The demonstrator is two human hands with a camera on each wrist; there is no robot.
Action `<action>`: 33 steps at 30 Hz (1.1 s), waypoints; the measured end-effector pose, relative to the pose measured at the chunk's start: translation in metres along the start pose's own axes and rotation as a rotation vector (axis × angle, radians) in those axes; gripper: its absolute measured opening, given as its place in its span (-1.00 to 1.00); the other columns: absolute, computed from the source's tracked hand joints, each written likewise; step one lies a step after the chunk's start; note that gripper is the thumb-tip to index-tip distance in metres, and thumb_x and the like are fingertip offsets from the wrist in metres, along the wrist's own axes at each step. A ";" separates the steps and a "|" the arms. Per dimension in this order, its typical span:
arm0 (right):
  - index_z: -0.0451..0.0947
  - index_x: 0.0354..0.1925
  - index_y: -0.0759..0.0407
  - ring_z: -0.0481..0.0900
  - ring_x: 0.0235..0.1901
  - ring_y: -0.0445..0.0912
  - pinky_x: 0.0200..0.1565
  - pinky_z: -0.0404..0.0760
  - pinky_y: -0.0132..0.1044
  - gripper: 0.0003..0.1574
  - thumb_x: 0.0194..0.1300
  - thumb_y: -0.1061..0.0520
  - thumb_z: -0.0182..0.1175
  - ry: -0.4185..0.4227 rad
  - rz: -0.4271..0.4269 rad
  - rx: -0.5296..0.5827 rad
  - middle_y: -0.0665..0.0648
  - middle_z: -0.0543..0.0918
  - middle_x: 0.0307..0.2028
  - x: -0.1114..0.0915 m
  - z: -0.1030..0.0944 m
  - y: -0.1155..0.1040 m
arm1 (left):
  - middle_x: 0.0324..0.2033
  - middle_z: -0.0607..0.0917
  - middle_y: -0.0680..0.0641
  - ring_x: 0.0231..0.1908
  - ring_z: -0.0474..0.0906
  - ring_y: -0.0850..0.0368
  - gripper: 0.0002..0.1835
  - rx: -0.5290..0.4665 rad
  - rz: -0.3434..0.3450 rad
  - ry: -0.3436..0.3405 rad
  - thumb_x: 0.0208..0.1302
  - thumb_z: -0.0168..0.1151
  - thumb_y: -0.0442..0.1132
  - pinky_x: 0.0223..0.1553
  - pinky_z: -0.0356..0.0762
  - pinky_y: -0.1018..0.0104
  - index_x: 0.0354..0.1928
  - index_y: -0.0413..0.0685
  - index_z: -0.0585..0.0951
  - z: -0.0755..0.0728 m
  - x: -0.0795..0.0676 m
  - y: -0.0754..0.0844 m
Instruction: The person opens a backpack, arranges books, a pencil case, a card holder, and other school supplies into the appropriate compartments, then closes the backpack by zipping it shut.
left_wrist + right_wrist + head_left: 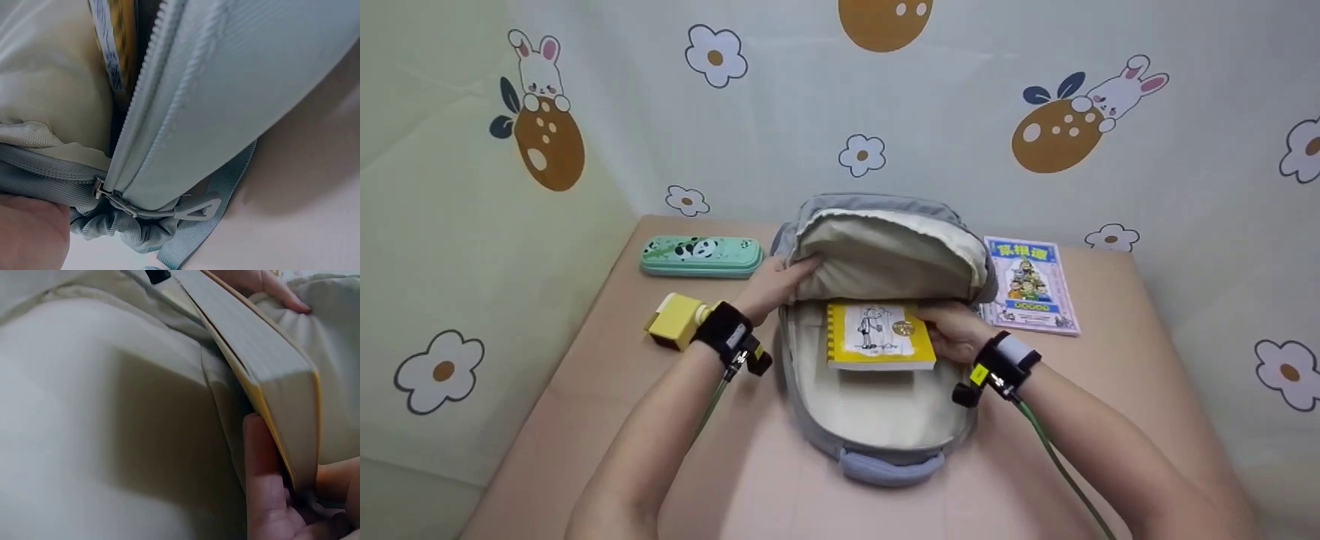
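Observation:
A grey backpack (810, 409) lies unzipped, its handle toward the near edge and its cream lining (877, 412) showing. My left hand (780, 285) grips the raised flap (885, 259) by its left edge, with the thumb on the inner side. In the left wrist view, a zipper pull (199, 207) hangs near that hand (31, 233). My right hand (960, 330) pinches a thick yellow book (881, 337) by its right side, inside the bag's opening. The right wrist view shows the fingers (264, 478) against one cover and the book's shadow on the lining.
Left of the bag, a green panda pencil case (701, 256) lies at the back, with a yellow box-shaped object (675, 321) nearer my left wrist. A colourful booklet (1031, 289) lies to the right. Patterned cloth walls (780, 105) surround the pink table (607, 420).

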State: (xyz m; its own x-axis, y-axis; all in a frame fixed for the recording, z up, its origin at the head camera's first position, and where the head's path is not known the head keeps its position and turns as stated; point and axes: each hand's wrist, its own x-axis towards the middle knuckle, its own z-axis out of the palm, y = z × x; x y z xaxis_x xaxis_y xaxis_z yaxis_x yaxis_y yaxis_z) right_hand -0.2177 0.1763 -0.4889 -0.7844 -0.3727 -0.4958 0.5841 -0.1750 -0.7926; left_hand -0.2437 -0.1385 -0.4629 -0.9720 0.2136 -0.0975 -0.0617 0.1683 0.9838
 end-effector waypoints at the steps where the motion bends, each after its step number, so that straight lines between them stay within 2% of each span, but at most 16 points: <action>1: 0.20 0.35 0.56 0.72 -0.06 0.07 0.08 0.65 -0.06 -0.47 0.58 0.26 -0.01 0.011 -0.017 -0.015 0.32 0.66 -0.01 0.003 0.001 0.000 | 0.05 0.71 -0.16 0.08 0.58 -0.04 -0.40 0.001 -0.003 -0.001 0.37 0.29 0.18 0.22 0.43 0.13 0.14 -0.21 0.64 0.000 0.000 0.000; 7: 0.37 0.22 0.57 0.76 -0.16 0.06 -0.03 0.70 -0.09 -0.52 0.49 0.25 0.15 0.137 -0.095 -0.063 0.30 0.75 -0.14 0.019 0.007 0.005 | -0.02 0.74 -0.14 0.01 0.62 -0.03 -0.42 0.005 -0.027 0.014 0.35 0.30 0.20 0.13 0.49 0.15 0.08 -0.19 0.66 0.000 -0.002 0.000; 13: 0.50 0.12 0.51 0.79 -0.21 0.06 -0.08 0.72 -0.12 -0.51 0.37 0.19 0.32 0.248 -0.083 -0.128 0.31 0.77 -0.17 0.028 0.007 0.008 | -0.10 0.75 -0.11 -0.09 0.62 0.04 -0.45 0.023 -0.022 0.033 0.35 0.30 0.19 -0.01 0.53 0.25 -0.05 -0.23 0.70 0.000 -0.003 -0.001; 18: 0.50 0.13 0.49 0.78 -0.17 0.08 -0.06 0.71 -0.10 -0.49 0.35 0.20 0.34 0.254 -0.084 -0.124 0.32 0.76 -0.13 0.029 0.008 0.009 | -0.12 0.74 -0.12 -0.11 0.61 0.04 -0.46 0.029 -0.024 0.042 0.34 0.31 0.18 -0.03 0.54 0.25 -0.06 -0.22 0.69 0.000 -0.003 -0.001; 27: 0.54 0.09 0.44 0.79 -0.21 0.08 -0.08 0.72 -0.10 -0.52 0.34 0.15 0.36 0.271 -0.074 -0.124 0.31 0.77 -0.18 0.028 0.008 0.007 | -0.12 0.75 -0.13 -0.11 0.62 0.02 -0.48 0.037 -0.019 0.042 0.35 0.31 0.16 -0.02 0.53 0.22 -0.05 -0.22 0.70 -0.001 -0.002 -0.004; 33: 0.48 0.13 0.44 0.77 -0.15 0.13 -0.04 0.70 -0.07 -0.50 0.37 0.16 0.33 0.264 -0.061 -0.080 0.34 0.75 -0.12 0.022 0.008 0.006 | -0.09 0.75 -0.12 -0.07 0.61 0.02 -0.47 0.035 -0.010 0.038 0.34 0.32 0.17 0.03 0.51 0.21 -0.01 -0.19 0.70 0.000 -0.002 -0.005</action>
State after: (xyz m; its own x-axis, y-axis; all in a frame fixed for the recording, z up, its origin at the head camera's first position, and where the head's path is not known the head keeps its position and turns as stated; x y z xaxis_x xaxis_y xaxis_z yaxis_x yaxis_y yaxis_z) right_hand -0.2301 0.1596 -0.5019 -0.8510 -0.1111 -0.5133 0.5240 -0.1137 -0.8441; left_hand -0.2419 -0.1397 -0.4678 -0.9794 0.1746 -0.1012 -0.0645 0.2041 0.9768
